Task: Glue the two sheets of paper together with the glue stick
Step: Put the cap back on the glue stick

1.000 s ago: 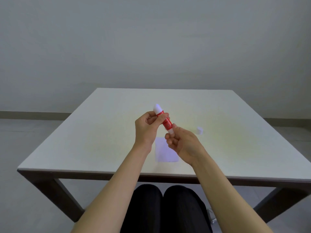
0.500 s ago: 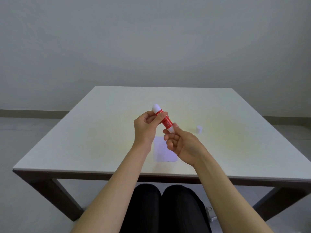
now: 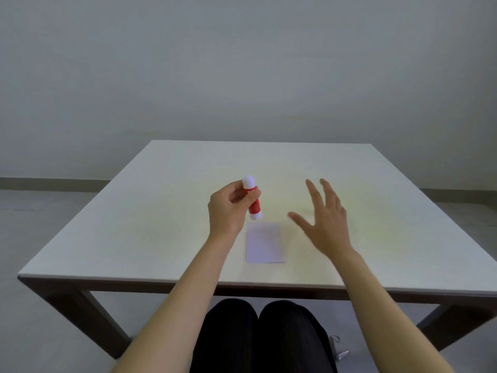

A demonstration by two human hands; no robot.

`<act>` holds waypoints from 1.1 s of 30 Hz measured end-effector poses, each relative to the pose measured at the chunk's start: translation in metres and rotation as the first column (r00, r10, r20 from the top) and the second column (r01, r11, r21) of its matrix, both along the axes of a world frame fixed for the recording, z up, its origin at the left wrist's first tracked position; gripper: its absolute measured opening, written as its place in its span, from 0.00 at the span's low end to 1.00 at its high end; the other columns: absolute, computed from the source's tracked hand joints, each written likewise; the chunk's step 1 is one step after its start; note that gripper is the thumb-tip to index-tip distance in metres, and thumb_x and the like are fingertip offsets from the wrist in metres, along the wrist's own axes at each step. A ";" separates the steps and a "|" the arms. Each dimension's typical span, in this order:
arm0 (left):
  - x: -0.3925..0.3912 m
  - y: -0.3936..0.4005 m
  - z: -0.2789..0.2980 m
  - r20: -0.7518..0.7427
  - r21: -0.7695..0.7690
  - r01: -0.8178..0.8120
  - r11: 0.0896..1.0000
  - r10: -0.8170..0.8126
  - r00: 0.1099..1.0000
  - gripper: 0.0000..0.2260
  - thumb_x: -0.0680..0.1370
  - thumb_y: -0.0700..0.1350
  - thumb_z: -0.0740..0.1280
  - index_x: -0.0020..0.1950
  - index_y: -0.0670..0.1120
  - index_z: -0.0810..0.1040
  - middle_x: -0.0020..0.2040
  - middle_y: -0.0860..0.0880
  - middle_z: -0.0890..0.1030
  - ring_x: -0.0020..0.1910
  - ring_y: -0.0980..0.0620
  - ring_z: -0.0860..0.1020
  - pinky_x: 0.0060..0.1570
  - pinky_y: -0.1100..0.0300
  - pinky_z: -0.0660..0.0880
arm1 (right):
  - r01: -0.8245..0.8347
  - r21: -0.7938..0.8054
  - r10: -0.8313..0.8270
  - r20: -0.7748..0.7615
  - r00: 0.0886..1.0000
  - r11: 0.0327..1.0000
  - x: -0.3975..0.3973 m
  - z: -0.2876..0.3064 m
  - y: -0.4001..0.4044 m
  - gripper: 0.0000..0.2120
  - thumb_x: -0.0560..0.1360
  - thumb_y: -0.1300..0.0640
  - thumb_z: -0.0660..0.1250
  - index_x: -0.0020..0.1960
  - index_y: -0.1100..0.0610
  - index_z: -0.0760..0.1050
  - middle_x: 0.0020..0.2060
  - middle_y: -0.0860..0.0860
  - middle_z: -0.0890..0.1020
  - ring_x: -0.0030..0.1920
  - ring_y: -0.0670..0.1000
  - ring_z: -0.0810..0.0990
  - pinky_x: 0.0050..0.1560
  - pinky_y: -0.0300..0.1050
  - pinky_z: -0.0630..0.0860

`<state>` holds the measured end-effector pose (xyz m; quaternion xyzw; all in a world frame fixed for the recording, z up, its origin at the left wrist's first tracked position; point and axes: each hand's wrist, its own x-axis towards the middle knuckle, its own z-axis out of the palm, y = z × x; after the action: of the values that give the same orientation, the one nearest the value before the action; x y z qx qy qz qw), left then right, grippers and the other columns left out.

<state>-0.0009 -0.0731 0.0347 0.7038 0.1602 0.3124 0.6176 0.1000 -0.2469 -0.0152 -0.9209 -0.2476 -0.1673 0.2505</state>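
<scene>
My left hand (image 3: 228, 211) holds a red glue stick (image 3: 253, 200) with white ends, nearly upright, above the white table (image 3: 134, 224). A small pale sheet of paper (image 3: 265, 243) lies flat on the table just below and right of the stick; whether it is one sheet or two stacked I cannot tell. My right hand (image 3: 326, 219) hovers to the right of the paper with fingers spread and nothing in it. The small white cap seen earlier on the table is hidden behind that hand.
The table's near edge (image 3: 242, 282) runs just above my dark-trousered knees (image 3: 258, 335). A small metal object (image 3: 337, 348) lies on the floor under the table at the right. A plain wall stands behind the table.
My right hand has let go of the glue stick's lower end and swung right and away, fingers opening. My left hand keeps the stick, now more upright.
</scene>
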 end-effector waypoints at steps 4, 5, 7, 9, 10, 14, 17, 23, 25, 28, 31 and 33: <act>-0.004 0.011 -0.004 -0.079 0.138 0.061 0.989 -0.051 0.996 0.11 0.73 0.42 0.70 0.53 0.53 0.83 0.35 0.58 0.78 0.36 0.57 0.74 0.41 0.71 0.71 | 0.101 -0.230 -0.139 -0.157 0.978 0.968 0.020 -0.011 -0.019 0.26 0.81 0.55 0.55 0.77 0.56 0.54 0.76 0.58 0.59 0.74 0.59 0.61 0.70 0.55 0.62; -0.005 0.012 -0.004 -0.092 0.152 0.070 0.986 -0.057 0.994 0.12 0.73 0.42 0.70 0.56 0.53 0.82 0.39 0.57 0.80 0.40 0.56 0.75 0.44 0.72 0.71 | 0.096 -0.228 -0.132 -0.148 0.980 0.969 0.020 -0.014 -0.020 0.23 0.80 0.59 0.56 0.75 0.57 0.59 0.72 0.58 0.67 0.69 0.59 0.68 0.67 0.52 0.65; -0.006 0.013 -0.005 -0.124 0.175 0.097 0.980 -0.076 0.989 0.15 0.74 0.42 0.70 0.59 0.53 0.80 0.49 0.51 0.82 0.47 0.54 0.78 0.51 0.67 0.72 | 0.107 -0.186 -0.125 -0.086 0.988 0.977 0.017 -0.014 -0.019 0.18 0.78 0.63 0.57 0.68 0.58 0.69 0.59 0.57 0.79 0.56 0.59 0.76 0.57 0.49 0.69; -0.007 0.013 -0.005 -0.149 0.191 0.128 0.973 -0.100 0.984 0.16 0.75 0.42 0.69 0.61 0.52 0.79 0.53 0.48 0.82 0.52 0.51 0.78 0.55 0.63 0.72 | 0.116 -0.149 -0.126 -0.058 0.990 0.982 0.013 -0.007 -0.015 0.13 0.78 0.59 0.61 0.60 0.58 0.75 0.50 0.54 0.82 0.50 0.57 0.77 0.51 0.48 0.70; -0.008 0.013 -0.006 -0.159 0.197 0.140 0.970 -0.109 0.981 0.16 0.75 0.43 0.69 0.62 0.52 0.79 0.54 0.47 0.82 0.52 0.51 0.78 0.55 0.63 0.72 | 0.100 -0.052 -0.105 -0.111 0.988 0.994 0.010 -0.003 -0.012 0.11 0.77 0.57 0.63 0.57 0.58 0.77 0.47 0.52 0.82 0.47 0.54 0.78 0.48 0.46 0.72; -0.007 0.013 -0.009 -0.162 0.207 0.142 0.968 -0.109 0.981 0.17 0.74 0.42 0.70 0.63 0.50 0.78 0.55 0.49 0.81 0.51 0.53 0.78 0.51 0.69 0.70 | 0.042 0.706 0.368 -0.419 0.830 0.707 -0.014 0.036 0.009 0.11 0.73 0.58 0.70 0.54 0.61 0.78 0.38 0.51 0.83 0.34 0.47 0.79 0.38 0.38 0.74; -0.006 0.013 -0.008 -0.138 0.199 0.102 0.975 -0.075 0.988 0.18 0.73 0.42 0.71 0.63 0.49 0.78 0.56 0.51 0.81 0.52 0.54 0.78 0.52 0.68 0.71 | -0.067 0.780 0.528 -0.355 0.772 0.622 -0.026 0.060 0.022 0.10 0.72 0.58 0.70 0.52 0.58 0.80 0.38 0.51 0.85 0.32 0.46 0.80 0.34 0.34 0.74; -0.008 0.015 -0.002 -0.111 0.233 0.099 0.967 -0.075 0.991 0.16 0.72 0.43 0.72 0.60 0.48 0.80 0.50 0.55 0.82 0.47 0.62 0.79 0.45 0.77 0.71 | -0.151 0.709 0.509 -0.325 0.797 0.689 -0.035 0.065 0.036 0.08 0.72 0.59 0.71 0.51 0.54 0.80 0.39 0.49 0.84 0.29 0.44 0.78 0.32 0.30 0.71; -0.010 0.015 -0.001 -0.117 0.242 0.120 0.963 -0.093 0.989 0.15 0.71 0.43 0.73 0.58 0.49 0.81 0.46 0.57 0.82 0.44 0.66 0.79 0.42 0.78 0.71 | -0.168 0.688 0.493 -0.307 0.814 0.706 -0.036 0.064 0.038 0.08 0.73 0.59 0.71 0.52 0.53 0.80 0.38 0.47 0.84 0.28 0.44 0.78 0.34 0.31 0.71; -0.012 0.015 -0.001 -0.131 0.247 0.149 0.957 -0.120 0.984 0.15 0.71 0.42 0.74 0.56 0.48 0.82 0.46 0.55 0.82 0.43 0.63 0.79 0.43 0.76 0.72 | -0.222 0.604 0.461 -0.276 0.843 0.766 -0.036 0.066 0.038 0.09 0.73 0.58 0.70 0.53 0.52 0.81 0.40 0.46 0.83 0.28 0.43 0.77 0.37 0.34 0.73; -0.015 0.017 0.002 -0.145 0.295 0.178 0.939 -0.140 0.979 0.15 0.70 0.41 0.74 0.56 0.47 0.82 0.46 0.51 0.82 0.46 0.55 0.79 0.47 0.71 0.74 | -0.287 0.455 0.436 -0.265 0.860 0.843 -0.036 0.069 0.037 0.04 0.72 0.54 0.71 0.47 0.48 0.80 0.41 0.47 0.83 0.29 0.44 0.75 0.34 0.30 0.72; -0.017 0.017 0.004 -0.152 0.320 0.210 0.924 -0.169 0.974 0.14 0.70 0.40 0.74 0.55 0.47 0.83 0.46 0.50 0.83 0.47 0.51 0.80 0.49 0.65 0.75 | -0.300 0.372 0.410 -0.264 0.873 0.878 -0.037 0.070 0.037 0.07 0.72 0.48 0.70 0.41 0.51 0.78 0.35 0.49 0.81 0.28 0.46 0.71 0.29 0.30 0.68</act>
<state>-0.0181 -0.0559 0.0388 0.8280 0.0733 0.2303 0.5059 0.0634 -0.2096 0.0545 -0.8205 -0.3378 0.0032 0.4612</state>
